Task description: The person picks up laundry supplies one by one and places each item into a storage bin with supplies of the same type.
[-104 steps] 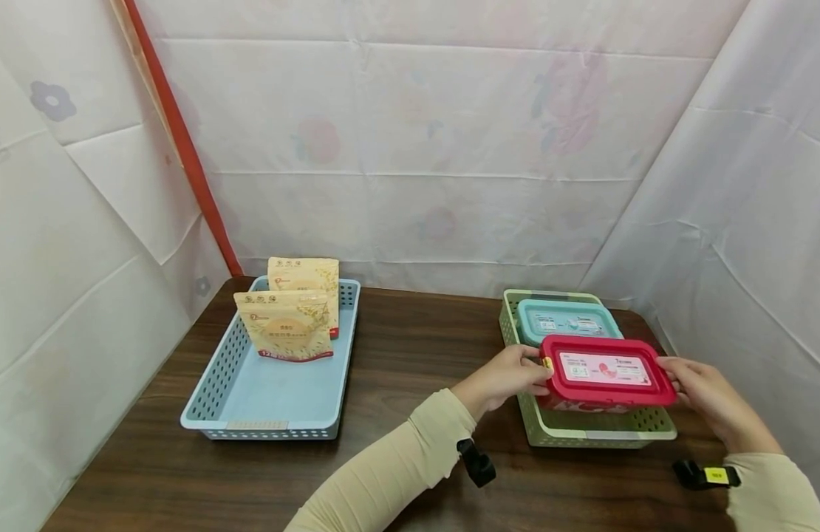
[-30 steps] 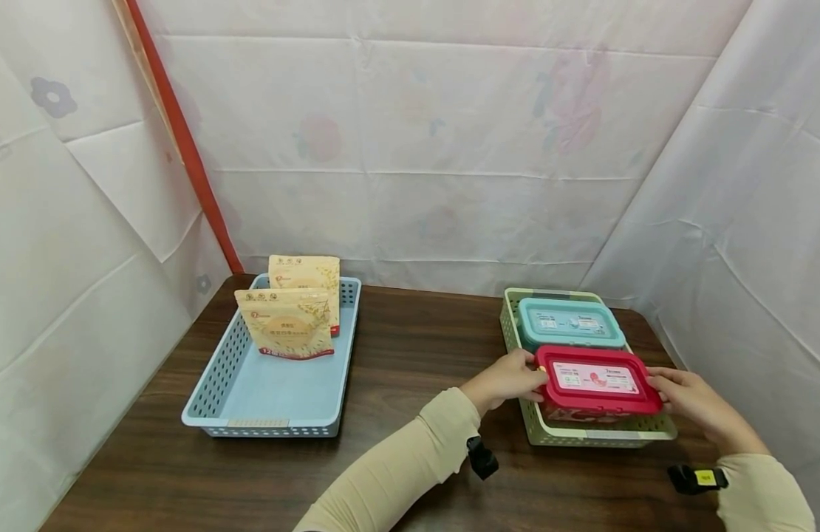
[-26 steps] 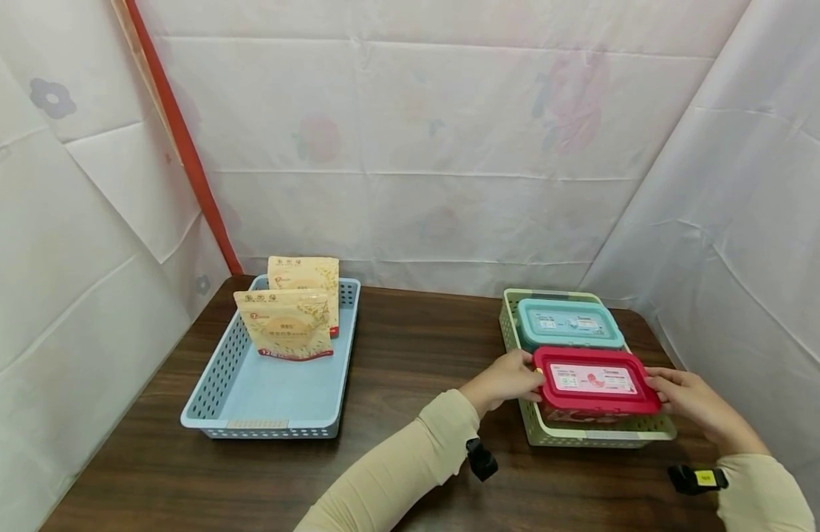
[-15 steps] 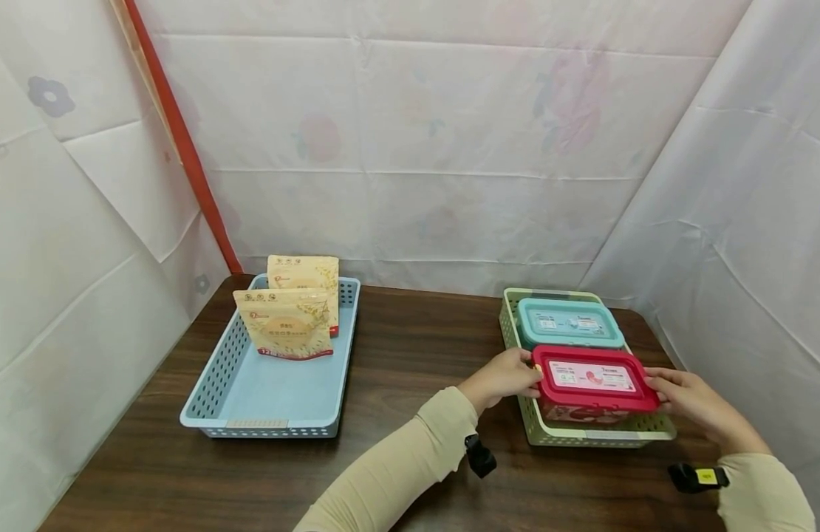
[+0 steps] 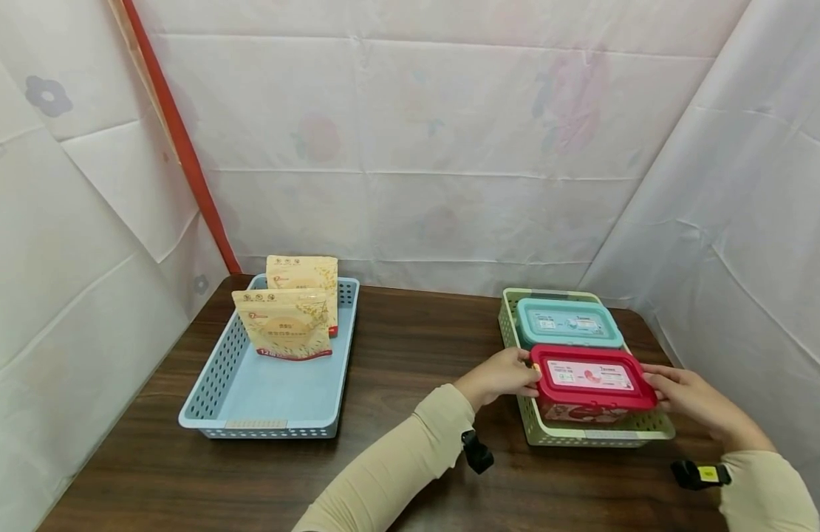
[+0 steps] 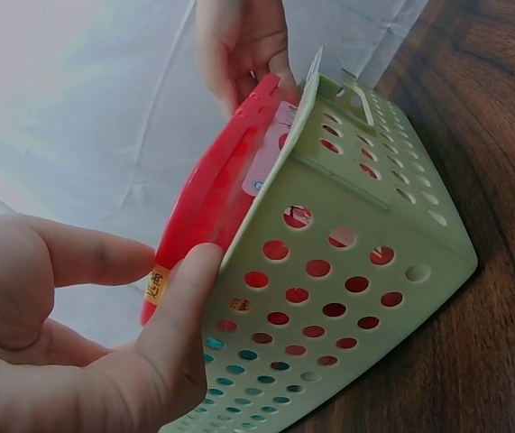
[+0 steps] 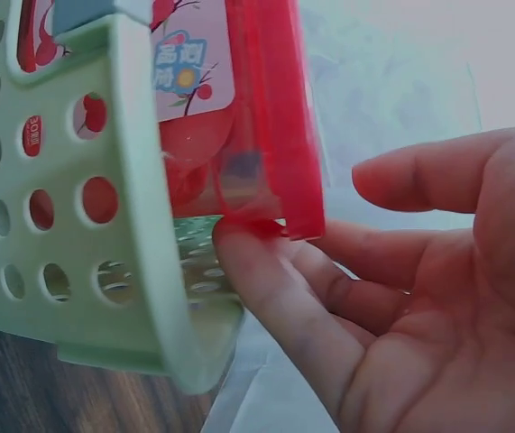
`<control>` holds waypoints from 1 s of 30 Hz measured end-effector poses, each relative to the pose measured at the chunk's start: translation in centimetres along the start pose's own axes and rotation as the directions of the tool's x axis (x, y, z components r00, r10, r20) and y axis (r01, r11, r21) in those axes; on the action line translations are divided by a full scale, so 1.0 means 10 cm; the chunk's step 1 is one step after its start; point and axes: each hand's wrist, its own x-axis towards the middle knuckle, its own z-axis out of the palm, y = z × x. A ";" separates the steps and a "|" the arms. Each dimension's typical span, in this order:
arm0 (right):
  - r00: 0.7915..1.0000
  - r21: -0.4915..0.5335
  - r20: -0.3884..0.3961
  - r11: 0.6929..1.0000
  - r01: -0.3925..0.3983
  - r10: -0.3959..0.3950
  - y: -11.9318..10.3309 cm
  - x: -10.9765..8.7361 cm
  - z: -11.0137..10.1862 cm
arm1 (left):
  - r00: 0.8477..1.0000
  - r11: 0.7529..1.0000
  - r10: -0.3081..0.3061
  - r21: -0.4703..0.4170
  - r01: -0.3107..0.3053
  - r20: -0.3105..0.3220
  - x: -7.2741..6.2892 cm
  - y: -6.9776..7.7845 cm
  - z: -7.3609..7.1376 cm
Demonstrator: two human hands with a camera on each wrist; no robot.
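A red plastic box with a lid (image 5: 595, 378) and a pink-and-white label sits in the front of the green basket (image 5: 531, 425), its lid standing above the rim. My left hand (image 5: 501, 377) holds the box's left end; in the left wrist view the index fingertip (image 6: 140, 262) meets the lid beside a yellow sticker, the thumb near the basket rim. At the other end, my right hand (image 5: 692, 403) holds the lid's edge. In the right wrist view its thumb (image 7: 266, 289) is at the lid's underside and its index finger is apart from it. Behind is a teal lidded box (image 5: 569, 323).
A light blue basket (image 5: 270, 403) stands at the left of the dark wooden table (image 5: 423, 340), with two yellow pouches (image 5: 284, 325) upright towards its back. White sheets (image 5: 410, 148) hang behind and on both sides, the right one close to my right hand.
Since 3.5 seconds ago the red box has come down and slightly left into the green basket, both hands moving with it. Over the last half second almost nothing moves.
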 end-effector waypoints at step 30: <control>0.998 -0.075 -0.020 0.995 0.065 -0.067 -0.13 -0.05 0.00 | 0.991 0.997 0.027 0.067 -0.036 0.130 -0.08 0.07 -0.26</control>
